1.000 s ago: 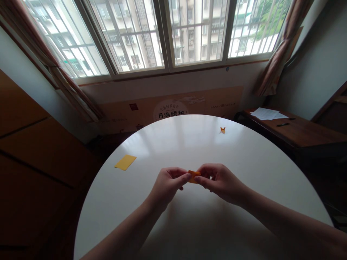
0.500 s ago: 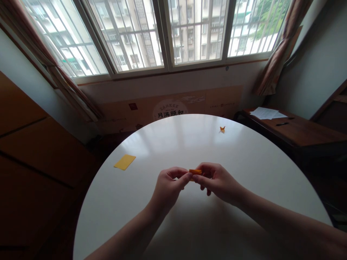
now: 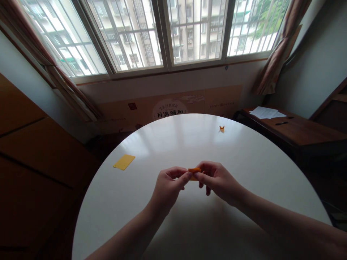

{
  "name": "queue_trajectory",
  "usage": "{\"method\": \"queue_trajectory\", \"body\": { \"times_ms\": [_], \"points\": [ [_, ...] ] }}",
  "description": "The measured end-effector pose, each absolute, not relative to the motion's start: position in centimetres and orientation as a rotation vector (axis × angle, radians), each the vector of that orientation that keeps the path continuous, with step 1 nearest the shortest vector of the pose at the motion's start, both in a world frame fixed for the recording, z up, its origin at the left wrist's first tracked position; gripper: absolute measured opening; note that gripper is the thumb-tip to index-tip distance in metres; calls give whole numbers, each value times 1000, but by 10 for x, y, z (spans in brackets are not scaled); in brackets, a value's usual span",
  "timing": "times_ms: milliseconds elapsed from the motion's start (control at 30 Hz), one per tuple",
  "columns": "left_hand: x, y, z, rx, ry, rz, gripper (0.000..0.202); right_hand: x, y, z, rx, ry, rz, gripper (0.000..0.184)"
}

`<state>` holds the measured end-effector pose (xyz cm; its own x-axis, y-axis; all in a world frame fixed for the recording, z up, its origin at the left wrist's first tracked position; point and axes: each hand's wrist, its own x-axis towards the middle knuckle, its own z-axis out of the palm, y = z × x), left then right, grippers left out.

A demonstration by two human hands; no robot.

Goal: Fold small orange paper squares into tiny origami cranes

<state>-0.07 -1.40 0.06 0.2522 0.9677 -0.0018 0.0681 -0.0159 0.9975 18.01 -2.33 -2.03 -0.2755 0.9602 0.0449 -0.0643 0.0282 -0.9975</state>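
Head view: 2 bare hands meet above a round, glossy white table [image 3: 244, 155], with a small, folded piece of orange paper [image 3: 194, 169] between them. The left hand [image 3: 168, 186] has its thumb and index finger clamped on the paper's left end; the right hand [image 3: 215, 177] pinches the right end likewise, its lower fingers curled loosely beneath, while the left's other fingers are mostly hidden. Both thumbs lie close together on the near side, a narrow flap showing above them and a little more paper below. The piece should be very light, somewhat stiff where layers are stacked, unlikely to slip from dry fingers, yet easy to crush or tear under a hard pull. It leaves room for fingertips only, so a gentle pinch at each end, close to the folded edges, seems the best hold. Well apart on the table lie a flat, 4-sided piece of yellow paper [image 3: 124, 162] towards the left and a tiny orange-and-yellow folded paper figure [image 3: 222, 129] with 2 raised points near the far edge.
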Motion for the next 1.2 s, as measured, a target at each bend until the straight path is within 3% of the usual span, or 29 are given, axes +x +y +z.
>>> {"method": "queue_trajectory", "body": {
  "times_ms": [533, 933, 1200],
  "points": [
    [5, -24, 5, 1223, 985, 1127, 17, 182, -35, -6, -949, -1470, 1135, 16],
    [8, -29, 3, 1236, 1005, 1157, 14, 179, -35, -5, -974, -1360, 1257, 10],
    [9, -30, 3, 1179, 1000, 1160, 13, 180, -35, -8, -915, -1291, 1366, 16]
  ]
}}
